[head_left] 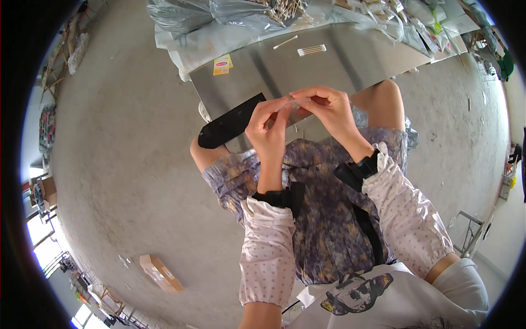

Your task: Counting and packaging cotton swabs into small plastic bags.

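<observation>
In front of my lap, at the near edge of the metal table [350, 60], I hold a small clear plastic bag between both hands. Fingers and thumb of my left hand [268, 123] are pinched on one side of the plastic bag [294, 103]. From the other side my right hand [331, 109] pinches it too, fingertips close to the left ones. What lies inside the bag, if anything, I cannot make out. Farther back on the table lie a row of several cotton swabs [312, 50] side by side and a loose swab [285, 41]. Small yellow cards [222, 64] rest at the left.
A heap of cotton swabs [285, 10] sits among grey plastic bags [186, 19] along the far side. More clear bags [378, 22] lie at the far right. A black flat strip [230, 123] slants beside my left hand. On the floor stands a cardboard box [160, 273].
</observation>
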Action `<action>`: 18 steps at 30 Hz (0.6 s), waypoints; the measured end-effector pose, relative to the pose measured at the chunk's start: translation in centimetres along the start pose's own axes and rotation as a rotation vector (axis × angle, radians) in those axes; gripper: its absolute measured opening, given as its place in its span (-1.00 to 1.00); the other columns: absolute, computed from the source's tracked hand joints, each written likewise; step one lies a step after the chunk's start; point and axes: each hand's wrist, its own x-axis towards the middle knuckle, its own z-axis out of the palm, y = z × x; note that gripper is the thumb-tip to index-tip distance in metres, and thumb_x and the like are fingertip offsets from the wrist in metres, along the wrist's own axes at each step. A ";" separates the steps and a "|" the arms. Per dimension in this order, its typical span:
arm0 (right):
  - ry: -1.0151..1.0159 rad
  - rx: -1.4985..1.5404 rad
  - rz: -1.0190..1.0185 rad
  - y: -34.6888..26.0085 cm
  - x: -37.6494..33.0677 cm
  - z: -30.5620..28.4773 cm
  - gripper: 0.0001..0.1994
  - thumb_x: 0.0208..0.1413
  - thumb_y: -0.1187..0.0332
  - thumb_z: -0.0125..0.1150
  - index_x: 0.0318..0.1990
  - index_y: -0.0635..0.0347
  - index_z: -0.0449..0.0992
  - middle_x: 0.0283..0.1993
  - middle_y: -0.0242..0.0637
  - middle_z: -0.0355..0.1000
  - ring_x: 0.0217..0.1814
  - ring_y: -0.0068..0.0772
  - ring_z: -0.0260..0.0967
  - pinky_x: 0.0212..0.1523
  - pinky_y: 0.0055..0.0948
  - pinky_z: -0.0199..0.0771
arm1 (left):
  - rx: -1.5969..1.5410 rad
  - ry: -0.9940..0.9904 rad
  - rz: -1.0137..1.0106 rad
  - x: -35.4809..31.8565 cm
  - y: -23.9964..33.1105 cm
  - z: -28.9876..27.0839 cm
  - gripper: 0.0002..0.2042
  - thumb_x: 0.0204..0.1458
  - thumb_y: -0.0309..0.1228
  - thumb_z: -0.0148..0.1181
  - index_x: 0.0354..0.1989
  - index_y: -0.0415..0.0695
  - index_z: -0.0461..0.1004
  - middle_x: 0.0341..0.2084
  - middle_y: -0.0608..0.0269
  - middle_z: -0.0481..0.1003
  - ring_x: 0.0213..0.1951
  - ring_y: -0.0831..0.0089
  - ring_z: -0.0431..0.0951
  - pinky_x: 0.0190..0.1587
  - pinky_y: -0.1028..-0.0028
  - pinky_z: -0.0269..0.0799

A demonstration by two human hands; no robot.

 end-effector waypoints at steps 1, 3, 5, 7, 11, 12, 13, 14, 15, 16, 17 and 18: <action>0.005 0.004 0.042 0.6 0.0 -0.2 -0.84 0.22 0.48 0.23 -0.11 0.34 0.60 -0.16 -0.30 0.59 -0.25 -0.61 0.53 -0.20 -0.61 0.56 | -0.008 -0.007 -0.052 0.0 -0.1 0.0 -0.90 0.05 -0.61 0.32 -0.26 -0.22 0.65 -0.34 0.36 0.53 -0.47 0.74 0.39 -0.47 0.69 0.26; -0.005 0.017 0.081 0.6 0.5 0.1 -0.85 0.21 0.47 0.23 -0.12 0.34 0.60 -0.17 -0.31 0.58 -0.26 -0.62 0.52 -0.23 -0.62 0.55 | 0.011 -0.018 -0.077 0.2 -0.6 -0.2 -0.91 0.08 -0.59 0.30 -0.24 -0.22 0.63 -0.38 0.40 0.52 -0.46 0.75 0.38 -0.47 0.70 0.27; -0.023 0.012 0.174 0.0 0.5 0.1 -0.87 0.22 0.44 0.23 -0.16 0.30 0.56 -0.24 -0.37 0.56 -0.30 -0.64 0.52 -0.37 -0.66 0.47 | 0.024 -0.038 -0.111 0.1 -0.8 -0.3 -0.91 0.10 -0.57 0.29 -0.23 -0.23 0.60 -0.41 0.43 0.51 -0.46 0.76 0.37 -0.46 0.71 0.27; -0.019 0.018 0.241 -0.6 0.3 0.6 -0.87 0.21 0.41 0.24 -0.17 0.27 0.54 -0.27 -0.40 0.54 -0.32 -0.65 0.51 -0.42 -0.66 0.42 | 0.001 0.025 -0.128 -0.1 -0.8 -0.2 -0.85 0.10 -0.56 0.28 -0.16 -0.21 0.55 -0.44 0.47 0.48 -0.49 0.78 0.34 -0.45 0.71 0.25; -0.038 0.055 0.318 -0.9 0.7 0.5 -0.85 0.19 0.35 0.26 -0.20 0.22 0.50 -0.33 -0.43 0.52 -0.37 -0.64 0.50 -0.51 -0.65 0.33 | -0.137 0.002 -0.211 0.0 -1.1 -0.8 -0.82 0.11 -0.55 0.27 -0.12 -0.20 0.51 -0.46 0.48 0.46 -0.49 0.78 0.35 -0.46 0.70 0.25; -0.040 0.057 0.323 -0.9 0.8 0.5 -0.85 0.19 0.35 0.26 -0.20 0.22 0.50 -0.33 -0.43 0.52 -0.37 -0.64 0.50 -0.51 -0.65 0.33 | -0.189 -0.007 -0.245 -0.1 -1.2 -1.1 -0.83 0.12 -0.55 0.26 -0.12 -0.19 0.51 -0.44 0.48 0.47 -0.49 0.77 0.36 -0.45 0.70 0.27; -0.049 0.032 0.324 -1.0 0.9 0.5 -0.84 0.17 0.34 0.27 -0.20 0.22 0.50 -0.33 -0.43 0.52 -0.38 -0.65 0.49 -0.51 -0.64 0.32 | -0.240 -0.015 -0.280 -0.1 -1.4 -1.3 -0.84 0.13 -0.54 0.25 -0.12 -0.19 0.51 -0.43 0.47 0.48 -0.48 0.76 0.38 -0.44 0.70 0.28; -0.054 0.005 0.326 -1.1 0.9 0.4 -0.84 0.16 0.34 0.27 -0.21 0.22 0.50 -0.33 -0.44 0.52 -0.39 -0.65 0.48 -0.50 -0.64 0.32 | -0.240 -0.015 -0.286 -0.1 -1.2 -1.1 -0.84 0.13 -0.54 0.25 -0.12 -0.19 0.51 -0.43 0.47 0.48 -0.48 0.76 0.38 -0.44 0.70 0.28; -0.052 0.006 0.332 -1.2 0.9 0.4 -0.84 0.16 0.34 0.27 -0.21 0.22 0.50 -0.33 -0.44 0.52 -0.39 -0.65 0.48 -0.50 -0.64 0.32 | -0.205 -0.018 -0.264 -0.2 -1.0 -1.0 -0.84 0.14 -0.54 0.24 -0.11 -0.20 0.51 -0.42 0.46 0.48 -0.47 0.75 0.39 -0.44 0.70 0.30; -0.056 -0.010 0.327 -1.3 1.0 0.4 -0.84 0.16 0.34 0.26 -0.21 0.22 0.50 -0.33 -0.44 0.52 -0.39 -0.65 0.48 -0.50 -0.64 0.32 | -0.171 -0.021 -0.242 -0.2 -0.7 -0.8 -0.84 0.15 -0.54 0.23 -0.10 -0.20 0.51 -0.41 0.45 0.49 -0.46 0.74 0.41 -0.43 0.70 0.31; -0.060 -0.026 0.325 -1.3 0.8 0.4 -0.85 0.16 0.34 0.25 -0.21 0.22 0.50 -0.34 -0.45 0.51 -0.40 -0.66 0.47 -0.50 -0.65 0.31 | -0.169 -0.022 -0.249 -0.3 -0.6 -0.5 -0.84 0.15 -0.54 0.23 -0.10 -0.20 0.51 -0.41 0.45 0.49 -0.46 0.74 0.41 -0.43 0.70 0.31; -0.057 -0.024 0.331 -1.3 0.7 0.3 -0.85 0.16 0.34 0.25 -0.21 0.22 0.50 -0.34 -0.45 0.51 -0.40 -0.66 0.47 -0.50 -0.65 0.31 | -0.146 -0.024 -0.231 -0.3 -0.4 -0.3 -0.84 0.16 -0.54 0.23 -0.09 -0.21 0.51 -0.40 0.44 0.50 -0.46 0.73 0.42 -0.42 0.70 0.32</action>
